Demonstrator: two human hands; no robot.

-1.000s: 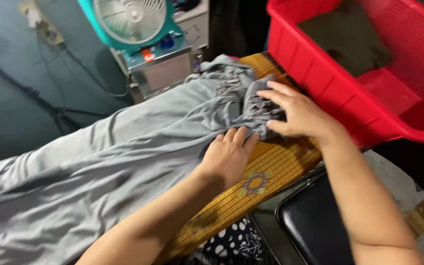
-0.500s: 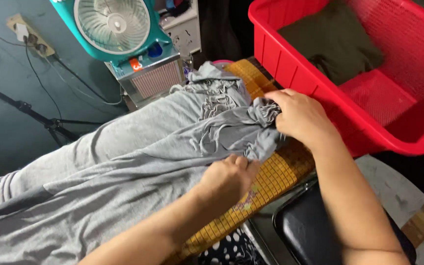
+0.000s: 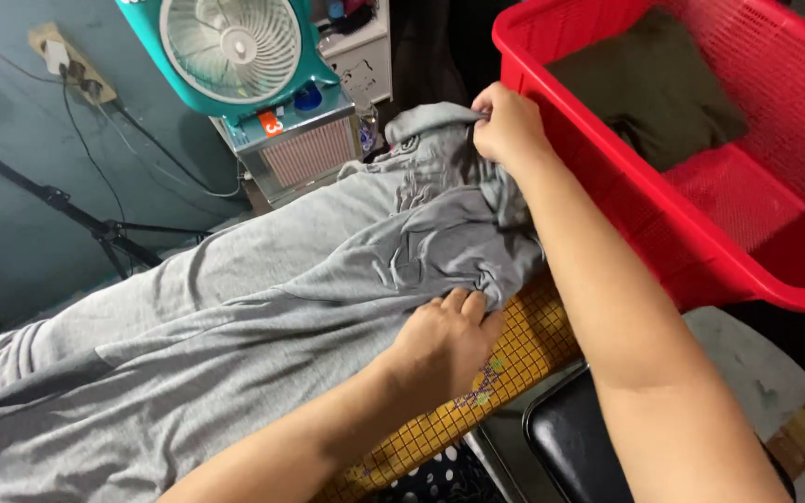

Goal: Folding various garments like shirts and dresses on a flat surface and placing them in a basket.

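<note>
Grey garment (image 3: 235, 307) spread along yellow woven mat (image 3: 514, 359). Right hand (image 3: 507, 123) pinched shut on its far ruffled edge; left hand (image 3: 444, 340) pressed flat, open, on near hem. Red basket (image 3: 607, 186) right; teal fan (image 3: 235, 51) far.

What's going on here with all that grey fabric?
A person has a grey garment spread over a yellow woven mat. The right hand pinches its gathered end near a red basket holding a dark cloth. The left hand presses the fabric's near edge flat. A teal fan stands behind.
</note>
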